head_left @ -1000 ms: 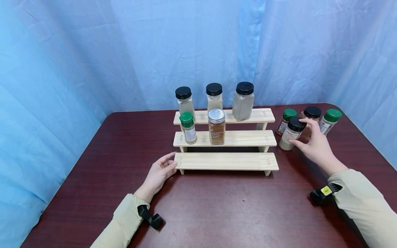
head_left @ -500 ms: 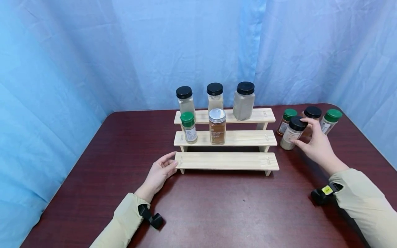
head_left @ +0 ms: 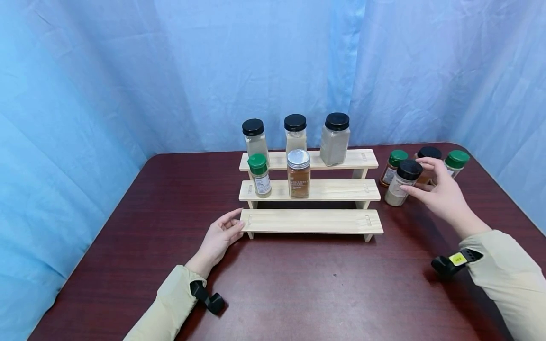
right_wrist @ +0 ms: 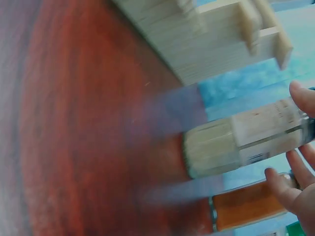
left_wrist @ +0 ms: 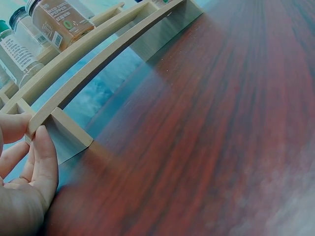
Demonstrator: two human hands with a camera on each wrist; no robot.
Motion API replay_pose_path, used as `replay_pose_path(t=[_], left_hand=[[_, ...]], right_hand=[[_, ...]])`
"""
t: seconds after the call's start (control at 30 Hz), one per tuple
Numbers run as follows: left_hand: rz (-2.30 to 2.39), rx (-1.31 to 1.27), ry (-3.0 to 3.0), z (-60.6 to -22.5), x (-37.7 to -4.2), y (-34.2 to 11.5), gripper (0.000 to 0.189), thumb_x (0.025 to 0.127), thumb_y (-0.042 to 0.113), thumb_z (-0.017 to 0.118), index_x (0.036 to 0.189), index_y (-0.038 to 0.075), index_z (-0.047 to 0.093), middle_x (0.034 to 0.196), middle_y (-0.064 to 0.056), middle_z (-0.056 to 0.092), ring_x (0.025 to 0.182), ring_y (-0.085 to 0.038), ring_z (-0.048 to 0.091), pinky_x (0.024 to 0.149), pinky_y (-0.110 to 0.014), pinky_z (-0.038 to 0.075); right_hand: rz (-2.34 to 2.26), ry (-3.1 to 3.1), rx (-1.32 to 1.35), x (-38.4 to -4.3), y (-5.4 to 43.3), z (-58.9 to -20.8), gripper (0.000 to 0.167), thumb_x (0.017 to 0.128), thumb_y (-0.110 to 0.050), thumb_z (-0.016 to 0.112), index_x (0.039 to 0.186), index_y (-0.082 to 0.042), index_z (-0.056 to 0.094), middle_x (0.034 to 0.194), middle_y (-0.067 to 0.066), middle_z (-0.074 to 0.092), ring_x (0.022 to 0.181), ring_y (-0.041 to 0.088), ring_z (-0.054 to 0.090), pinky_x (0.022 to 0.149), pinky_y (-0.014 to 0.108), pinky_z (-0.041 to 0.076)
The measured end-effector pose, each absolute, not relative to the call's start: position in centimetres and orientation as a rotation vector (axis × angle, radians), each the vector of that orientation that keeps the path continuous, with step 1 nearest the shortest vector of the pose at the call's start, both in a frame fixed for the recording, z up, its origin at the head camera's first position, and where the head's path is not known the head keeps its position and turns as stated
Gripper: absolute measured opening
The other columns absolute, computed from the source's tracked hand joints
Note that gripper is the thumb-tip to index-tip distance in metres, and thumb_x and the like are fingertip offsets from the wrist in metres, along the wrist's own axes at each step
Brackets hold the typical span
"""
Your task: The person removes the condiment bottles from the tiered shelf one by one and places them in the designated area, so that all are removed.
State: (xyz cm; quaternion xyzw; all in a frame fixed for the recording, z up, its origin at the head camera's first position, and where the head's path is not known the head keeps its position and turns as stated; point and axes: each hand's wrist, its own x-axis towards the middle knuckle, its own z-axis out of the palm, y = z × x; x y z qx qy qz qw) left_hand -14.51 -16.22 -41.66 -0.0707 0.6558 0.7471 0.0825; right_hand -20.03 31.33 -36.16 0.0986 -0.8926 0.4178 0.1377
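Nearest is the glossy, dark reddish-brown wood-grain surface [head_left: 294,293], in front of the three-tier pale wooden rack [head_left: 313,221]. At the rack's left end, the left hand [head_left: 219,239] has its grip pinched on the lowest tier's corner. To the right of the rack, the right hand [head_left: 445,199] is around a clear round bottle with a black cap and white label [head_left: 397,191]; thumb and fingers lie on opposite sides, and whether this grip is clamped or slack I cannot tell. Behind that bottle, also right of the rack, are a green-capped bottle with reddish contents [head_left: 392,168], a black-lidded jar with orange-brown contents [head_left: 428,152] and a green-capped clear bottle [head_left: 456,161]. The rack's middle tier bears a small green-capped bottle with a white label [head_left: 260,177] and a silver-lidded square amber jar [head_left: 298,176]. Its top tier carries three black-lidded clear jars [head_left: 335,142]. Pale blue curtains [head_left: 256,61] hang beyond the rack.
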Motion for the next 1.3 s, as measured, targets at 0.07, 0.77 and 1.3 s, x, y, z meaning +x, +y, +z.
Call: replay_pose_path(t=[0.07,0.77,1.3], left_hand=[[2.230,-0.210,1.958,-41.7,-14.5,-16.2,0.050,0.094,-0.004,0.051,0.142,-0.002,0.038,0.082,0.008,0.054,0.070,0.001,0.056,0.067,-0.014,0.051],[2.231,-0.200,1.954,-41.7,-14.6,-16.3,0.050,0.094,-0.004,0.051,0.142,-0.002,0.038,0.082,0.008,0.054,0.070,0.001,0.056,0.068,-0.014,0.051],[2.231,-0.196,1.958,-41.7,-14.5,-16.3,0.050,0.094,-0.004,0.051,0.141,-0.003,0.038,0.081,0.008,0.054,0.070,0.001,0.055,0.068,-0.015,0.051]], right_hand=[[1.268,-2.543,0.272,-20.0,31.4,-35.7,0.067,0.085,-0.005,0.068,0.139,-0.005,0.030,0.115,-0.008,0.046,0.089,-0.016,0.047,0.071,-0.002,0.041],[1.865,-2.082,0.543,-17.2,27.8,-31.2,0.054,0.082,0.017,0.059,0.128,-0.008,0.044,0.116,-0.001,0.055,0.103,0.004,0.057,0.081,0.008,0.048],[1.587,-2.322,0.702,-17.3,21.5,-31.3,0.055,0.083,0.009,0.064,0.131,-0.012,0.046,0.120,-0.004,0.052,0.108,0.004,0.052,0.089,0.010,0.044]])
